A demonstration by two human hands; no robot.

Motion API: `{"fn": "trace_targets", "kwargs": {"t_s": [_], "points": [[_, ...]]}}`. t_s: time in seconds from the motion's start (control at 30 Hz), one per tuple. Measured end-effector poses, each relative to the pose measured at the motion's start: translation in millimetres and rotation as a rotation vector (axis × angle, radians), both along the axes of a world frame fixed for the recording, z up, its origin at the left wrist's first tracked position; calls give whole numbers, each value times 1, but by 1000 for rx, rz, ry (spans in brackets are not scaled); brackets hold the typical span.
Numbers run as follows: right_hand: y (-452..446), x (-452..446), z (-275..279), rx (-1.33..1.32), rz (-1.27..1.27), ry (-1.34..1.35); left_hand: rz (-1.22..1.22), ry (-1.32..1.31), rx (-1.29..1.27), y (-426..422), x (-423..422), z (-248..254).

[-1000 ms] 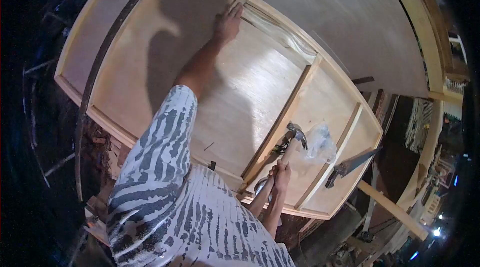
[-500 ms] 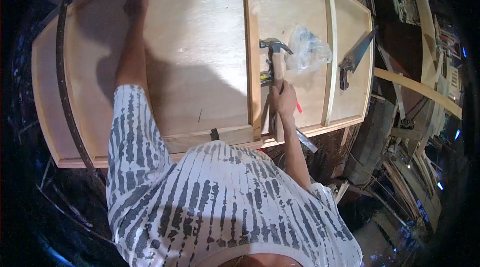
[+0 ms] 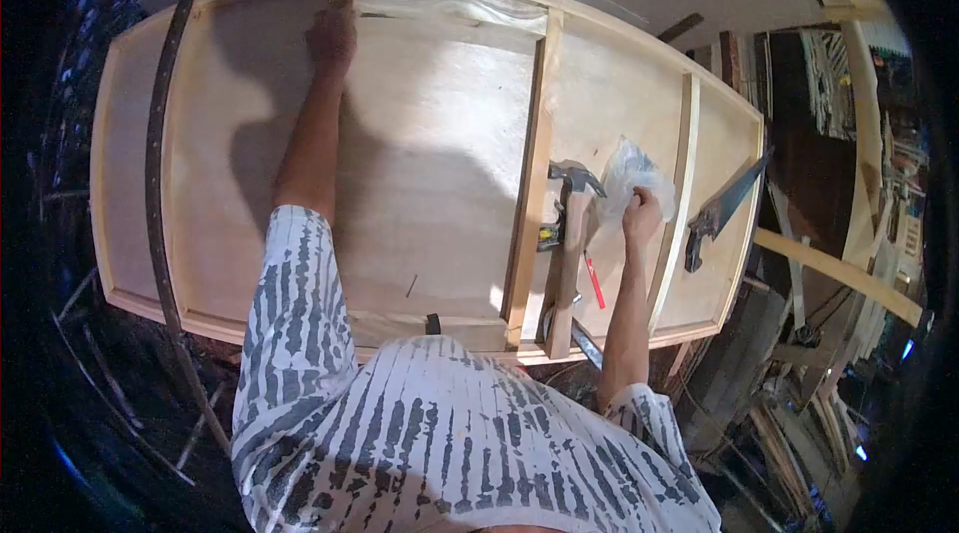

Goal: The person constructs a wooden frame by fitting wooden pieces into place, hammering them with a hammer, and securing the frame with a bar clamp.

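My left hand [image 3: 332, 36] reaches to the far side of a wooden frame panel [image 3: 440, 143], by the left end of a wood strip [image 3: 450, 8] along the far rail. Shadow hides its fingers. On the right, my right hand [image 3: 642, 213] is at a clear plastic bag [image 3: 631, 171], its fingers curled together against the plastic. What lies inside the bag cannot be made out. Left of that hand, a claw hammer [image 3: 570, 243] with a wooden handle lies beside a cross rail [image 3: 534, 183]. A red pencil-like stick [image 3: 595, 280] rests between hammer and hand.
A handsaw [image 3: 727, 208] lies in the right compartment. A black and yellow tool [image 3: 548, 235] sits beside the hammer. A small nail-like piece [image 3: 412, 285] lies on the panel. A dark metal strip [image 3: 157, 153] crosses the left side. Scrap wood [image 3: 789, 433] is piled at right.
My right hand has let go of the hammer handle and moved away and right to the plastic bag. The hammer stays lying on the panel. My left hand remains near the far rail; the view has shifted.
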State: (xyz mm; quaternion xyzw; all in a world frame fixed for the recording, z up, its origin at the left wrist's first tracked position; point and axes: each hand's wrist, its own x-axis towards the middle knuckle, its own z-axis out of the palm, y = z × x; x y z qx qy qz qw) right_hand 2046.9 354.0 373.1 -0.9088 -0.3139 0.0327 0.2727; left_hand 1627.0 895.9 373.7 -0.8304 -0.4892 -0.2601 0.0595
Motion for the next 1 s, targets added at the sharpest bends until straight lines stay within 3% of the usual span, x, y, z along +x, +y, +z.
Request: {"fn": "trace_targets", "kwargs": {"t_s": [0.03, 0.07, 0.13, 0.17, 0.23, 0.27, 0.3, 0.37, 0.43, 0.63, 0.73, 0.83, 0.93, 1.0], "points": [[5, 7, -11, -5, 22, 12, -140, -210, 43, 1, -5, 4], [10, 14, -21, -10, 44, 23, -115, -211, 58, -4, -3, 14], [12, 24, -29, -58, 31, 16, 223, 111, -237, -18, 8, 37], [9, 23, -31, -131, -12, 18, 247, 113, -238, -16, 2, 26], [12, 21, -33, -88, -49, 76, 40, -102, 34, -5, -12, -11], [9, 18, -34, -96, -141, 45, 51, -102, 41, -7, -15, -3], [7, 18, -34, -103, -234, 13, 21, -100, -24, -9, -18, 5], [4, 12, -35, -117, -182, -64, -30, -91, -71, -3, -20, 17], [-3, 15, -29, -139, -70, -79, -40, -250, -65, 1, -21, 10], [-26, 25, -27, -97, -135, 70, 1, -123, -45, 2, 11, 11], [-32, 30, -39, -202, -294, -23, 90, -71, -203, -33, 29, 60], [-14, 36, -35, -180, -191, -54, 170, -62, -249, -26, 30, 59], [-4, 29, -24, -122, -186, 28, 15, -253, -249, -44, 28, 92], [-16, 22, -20, -110, -195, 62, -32, -268, -178, -36, 11, 61]]}}
